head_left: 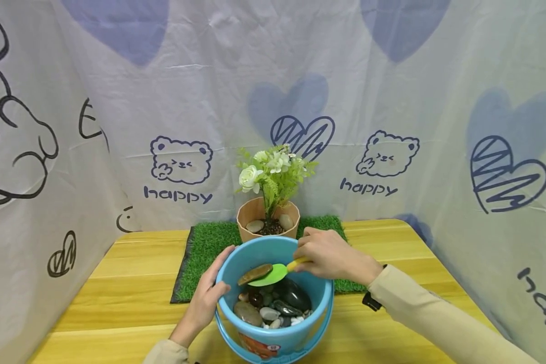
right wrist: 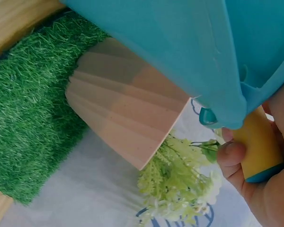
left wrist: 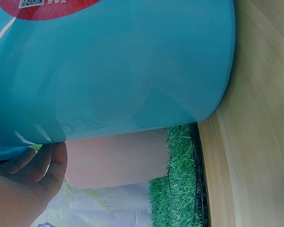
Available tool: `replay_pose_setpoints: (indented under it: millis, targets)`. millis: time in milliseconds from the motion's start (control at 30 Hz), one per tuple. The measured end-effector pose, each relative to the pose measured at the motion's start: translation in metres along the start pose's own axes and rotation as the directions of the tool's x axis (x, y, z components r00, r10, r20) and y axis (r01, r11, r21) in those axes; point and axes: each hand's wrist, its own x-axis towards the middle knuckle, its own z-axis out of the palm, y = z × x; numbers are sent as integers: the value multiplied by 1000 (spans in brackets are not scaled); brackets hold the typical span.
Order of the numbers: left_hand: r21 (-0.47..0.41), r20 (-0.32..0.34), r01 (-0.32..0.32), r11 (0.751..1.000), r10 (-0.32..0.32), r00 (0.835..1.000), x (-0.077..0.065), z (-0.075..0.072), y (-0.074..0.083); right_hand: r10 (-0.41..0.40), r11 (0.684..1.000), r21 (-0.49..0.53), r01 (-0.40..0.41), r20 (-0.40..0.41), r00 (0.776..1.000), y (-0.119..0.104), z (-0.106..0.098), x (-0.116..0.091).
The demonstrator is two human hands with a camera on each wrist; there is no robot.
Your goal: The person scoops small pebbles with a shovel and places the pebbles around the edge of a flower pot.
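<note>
A light blue bucket [head_left: 282, 331] stands on the table with dark, brown and pale stones [head_left: 293, 296] inside. My left hand [head_left: 207, 296] holds its left rim, thumb over the edge and fingers [left wrist: 54, 163] along the outer wall. On the right, my right hand [head_left: 325, 253] grips the yellow handle [right wrist: 260, 146] of a small trowel, whose green blade [head_left: 268, 275] reaches into the bucket. A flat brown stone [head_left: 255, 274] lies at the blade's tip, above the other stones.
Right behind the bucket is a peach flowerpot [head_left: 245, 217] with white flowers [head_left: 250, 178], greenery and two pale stones. The pot stands on a green turf mat [head_left: 207, 253]. The bucket's handle [head_left: 318, 341] hangs down in front. A printed cloth [head_left: 236, 65] encloses the wooden table [head_left: 118, 288].
</note>
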Motion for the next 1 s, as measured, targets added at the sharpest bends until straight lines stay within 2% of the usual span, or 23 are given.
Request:
replay_pose_setpoints:
  millis: [200, 433, 600, 1000]
  targets:
    - [-7, 8, -1, 1000, 1, 1000, 0, -1, 0, 29, 999, 29, -27, -75, 997, 3, 2, -9]
    - [-29, 11, 7, 1000, -6, 1000, -1, 0, 0, 63, 997, 54, -57, -122, 991, 5, 3, -17]
    - [-51, 16, 20, 999, -19, 1000, -2, 0, 1, 58, 997, 65, -49, -144, 988, 5, 5, -21]
    - [-28, 0, 14, 1000, -14, 1000, 1, 1, 2, 44, 998, 60, -32, -218, 975, 6, 5, -27]
